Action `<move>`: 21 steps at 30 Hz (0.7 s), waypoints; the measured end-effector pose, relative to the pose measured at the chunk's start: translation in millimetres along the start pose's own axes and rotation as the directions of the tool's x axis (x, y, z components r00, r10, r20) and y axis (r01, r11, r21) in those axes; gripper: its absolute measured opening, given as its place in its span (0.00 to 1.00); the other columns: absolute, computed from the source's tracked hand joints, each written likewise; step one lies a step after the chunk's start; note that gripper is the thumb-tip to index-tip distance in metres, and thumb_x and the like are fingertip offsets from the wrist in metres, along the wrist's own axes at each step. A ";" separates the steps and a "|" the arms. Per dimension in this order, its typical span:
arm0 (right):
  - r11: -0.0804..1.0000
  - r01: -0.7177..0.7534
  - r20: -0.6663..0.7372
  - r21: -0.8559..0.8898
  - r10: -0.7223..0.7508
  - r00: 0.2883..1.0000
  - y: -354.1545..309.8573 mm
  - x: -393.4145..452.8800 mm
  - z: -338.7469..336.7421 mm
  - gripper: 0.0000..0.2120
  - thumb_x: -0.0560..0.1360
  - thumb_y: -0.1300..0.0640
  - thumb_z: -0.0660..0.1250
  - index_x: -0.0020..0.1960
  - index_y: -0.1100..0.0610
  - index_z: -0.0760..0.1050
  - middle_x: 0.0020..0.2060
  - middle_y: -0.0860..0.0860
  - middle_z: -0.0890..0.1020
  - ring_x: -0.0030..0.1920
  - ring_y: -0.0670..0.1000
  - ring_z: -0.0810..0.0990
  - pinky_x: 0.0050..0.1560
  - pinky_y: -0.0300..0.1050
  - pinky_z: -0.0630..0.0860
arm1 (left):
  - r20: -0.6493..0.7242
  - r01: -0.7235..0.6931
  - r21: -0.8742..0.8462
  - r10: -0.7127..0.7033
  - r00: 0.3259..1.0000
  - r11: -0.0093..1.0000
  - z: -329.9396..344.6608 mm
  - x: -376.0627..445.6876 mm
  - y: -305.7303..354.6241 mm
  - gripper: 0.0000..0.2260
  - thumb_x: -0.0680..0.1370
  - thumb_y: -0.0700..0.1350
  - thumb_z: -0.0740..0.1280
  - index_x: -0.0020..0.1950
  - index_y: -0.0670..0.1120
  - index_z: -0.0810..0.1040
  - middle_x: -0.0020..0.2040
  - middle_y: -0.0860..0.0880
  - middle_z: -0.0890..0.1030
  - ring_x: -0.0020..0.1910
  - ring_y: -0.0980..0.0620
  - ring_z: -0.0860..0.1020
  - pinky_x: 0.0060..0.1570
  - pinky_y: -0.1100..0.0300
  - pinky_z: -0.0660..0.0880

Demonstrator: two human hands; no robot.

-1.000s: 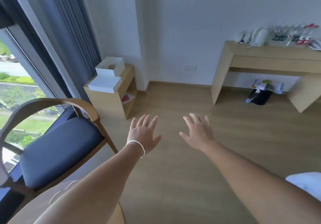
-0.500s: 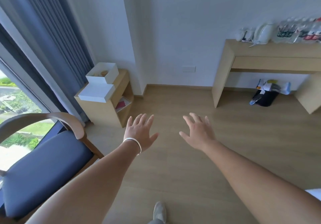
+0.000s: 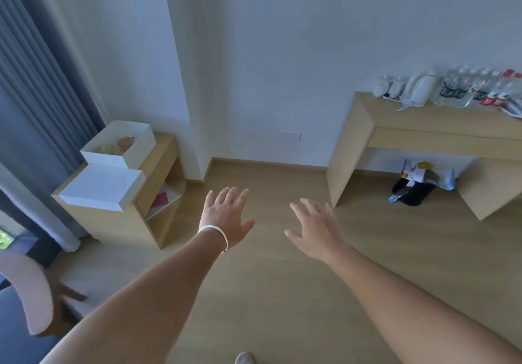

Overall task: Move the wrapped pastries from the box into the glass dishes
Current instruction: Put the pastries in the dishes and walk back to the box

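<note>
Hotel-like room — desk (image 3: pixel 423 122) with kettle (image 3: pixel 418 90), bottled water (image 3: pixel 477 90).

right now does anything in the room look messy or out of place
Only the black bin under the desk: wrappers stick out over its rim, overfull. The open white box and its lid sit tidily on the side cabinet.

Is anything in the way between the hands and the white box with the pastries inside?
Nothing visible blocks it. The open white cardboard box sits on the low wooden cabinet, with its lid beside it. Only bare wooden floor lies below the empty left hand and right hand. No glass dishes are in view.
</note>
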State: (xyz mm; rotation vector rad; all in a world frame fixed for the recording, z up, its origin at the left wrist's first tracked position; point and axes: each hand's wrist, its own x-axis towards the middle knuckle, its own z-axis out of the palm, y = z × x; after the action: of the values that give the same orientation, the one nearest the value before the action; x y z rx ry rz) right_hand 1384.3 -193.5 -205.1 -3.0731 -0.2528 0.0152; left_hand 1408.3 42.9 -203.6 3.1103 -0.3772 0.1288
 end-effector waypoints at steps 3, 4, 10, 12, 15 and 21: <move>1.000 -0.008 -0.008 -0.004 0.008 1.000 2.3 49.1 -4.2 0.33 0.76 0.35 0.57 0.77 0.47 0.57 0.76 0.54 0.59 0.74 0.55 0.61 0.74 0.60 0.48 | -0.012 -0.005 0.002 0.005 1.000 1.000 -1.9 45.8 -19.4 0.34 0.77 0.66 0.53 0.77 0.53 0.47 0.77 0.48 0.58 0.76 0.48 0.53 0.74 0.44 0.48; 1.000 -0.005 -0.006 -0.008 0.005 1.000 1.8 63.1 -4.4 0.33 0.76 0.35 0.57 0.77 0.47 0.56 0.76 0.54 0.59 0.74 0.55 0.61 0.74 0.60 0.49 | -0.009 -0.002 0.005 0.002 1.000 1.000 -1.5 57.9 -25.9 0.34 0.77 0.66 0.53 0.78 0.53 0.47 0.77 0.47 0.57 0.76 0.48 0.53 0.74 0.44 0.48; 0.999 0.032 -0.007 0.022 -0.032 0.999 -3.8 144.7 -6.1 0.33 0.76 0.36 0.58 0.77 0.48 0.56 0.77 0.54 0.59 0.75 0.55 0.58 0.75 0.60 0.48 | -0.001 0.037 0.017 -0.037 0.999 0.999 6.9 120.9 -62.4 0.34 0.77 0.66 0.51 0.78 0.53 0.46 0.77 0.48 0.57 0.76 0.48 0.52 0.74 0.44 0.47; 0.998 0.052 -0.007 0.033 -0.052 0.999 -5.2 173.8 -4.5 0.33 0.77 0.37 0.58 0.77 0.48 0.56 0.76 0.54 0.59 0.75 0.55 0.58 0.75 0.60 0.47 | -0.001 0.052 0.017 -0.052 0.999 0.998 12.2 140.8 -73.3 0.34 0.77 0.67 0.52 0.78 0.53 0.47 0.77 0.48 0.58 0.76 0.48 0.53 0.74 0.44 0.47; 0.995 0.081 -0.012 0.053 -0.081 0.997 -6.4 223.4 0.7 0.33 0.77 0.37 0.58 0.77 0.48 0.56 0.76 0.54 0.59 0.75 0.55 0.57 0.75 0.60 0.47 | 0.004 0.081 0.019 -0.081 0.997 0.997 22.6 172.8 -88.4 0.34 0.76 0.67 0.52 0.77 0.53 0.47 0.76 0.48 0.59 0.76 0.48 0.54 0.73 0.44 0.48; 0.987 0.133 -0.021 0.091 -0.132 0.991 -3.2 342.4 9.1 0.33 0.76 0.37 0.58 0.77 0.48 0.57 0.77 0.54 0.59 0.75 0.54 0.57 0.75 0.59 0.46 | 0.048 0.160 0.023 -0.161 0.986 0.987 31.1 260.3 -119.5 0.34 0.77 0.66 0.51 0.78 0.53 0.47 0.77 0.47 0.57 0.77 0.48 0.51 0.74 0.44 0.45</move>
State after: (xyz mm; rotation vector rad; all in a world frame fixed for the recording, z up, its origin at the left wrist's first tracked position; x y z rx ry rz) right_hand 1721.5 -133.8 -215.7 -2.9571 -0.4423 -0.0015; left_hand 1691.2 96.5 -212.7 3.1510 -0.1253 0.0541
